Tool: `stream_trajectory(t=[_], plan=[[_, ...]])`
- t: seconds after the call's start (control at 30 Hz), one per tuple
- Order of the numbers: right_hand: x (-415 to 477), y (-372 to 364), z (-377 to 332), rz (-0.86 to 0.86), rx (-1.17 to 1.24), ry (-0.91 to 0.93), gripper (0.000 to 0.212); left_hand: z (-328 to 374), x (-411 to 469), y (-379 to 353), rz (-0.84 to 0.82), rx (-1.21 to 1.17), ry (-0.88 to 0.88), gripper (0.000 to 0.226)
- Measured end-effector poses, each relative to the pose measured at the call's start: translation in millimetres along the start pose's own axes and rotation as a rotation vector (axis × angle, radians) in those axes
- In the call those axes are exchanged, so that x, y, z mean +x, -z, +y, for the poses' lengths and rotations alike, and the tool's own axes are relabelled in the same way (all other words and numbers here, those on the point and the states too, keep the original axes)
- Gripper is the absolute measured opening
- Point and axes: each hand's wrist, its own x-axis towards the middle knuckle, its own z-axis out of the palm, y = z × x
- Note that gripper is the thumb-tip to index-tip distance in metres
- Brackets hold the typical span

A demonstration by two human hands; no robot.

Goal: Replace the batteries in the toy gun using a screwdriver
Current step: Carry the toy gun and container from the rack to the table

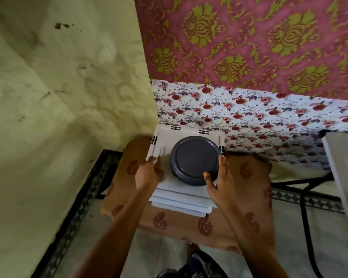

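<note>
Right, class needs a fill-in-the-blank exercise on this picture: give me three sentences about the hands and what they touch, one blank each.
1. The round dark grey container sits on top of a ______ plastic box.
2. The left hand rests on the box's left edge, while the right hand touches the side of the ______.
3. The box stands on a brown cloth printed with ______ paisley motifs.

Missing words: white; container; red

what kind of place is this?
Likely a room in a home, not a workshop: patterned pink wallpaper, a floral cloth over furniture, a tiled floor with a border. Both hands are at a white tray bearing a dark lidded container on a cloth-covered stool.
</note>
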Motion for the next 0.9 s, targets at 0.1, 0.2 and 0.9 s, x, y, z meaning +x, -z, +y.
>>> stream_trajectory(t=[0.1,0.2,0.9], plan=[[7.7,0.7,2.4,0.002,0.021,-0.026,0.075,2.8,0.2,0.8,0.045,-0.149,0.036,0.026],[11.1,1.3,0.7,-0.043,0.079,-0.069,0.076,9.6,0.6,-1.2,0.118,-0.379,0.134,0.008],[16.0,4.0,7.7,-0.057,0.563,-0.181,0.061,61.8,-15.1,0.8,-0.188,-1.137,0.359,0.036]])
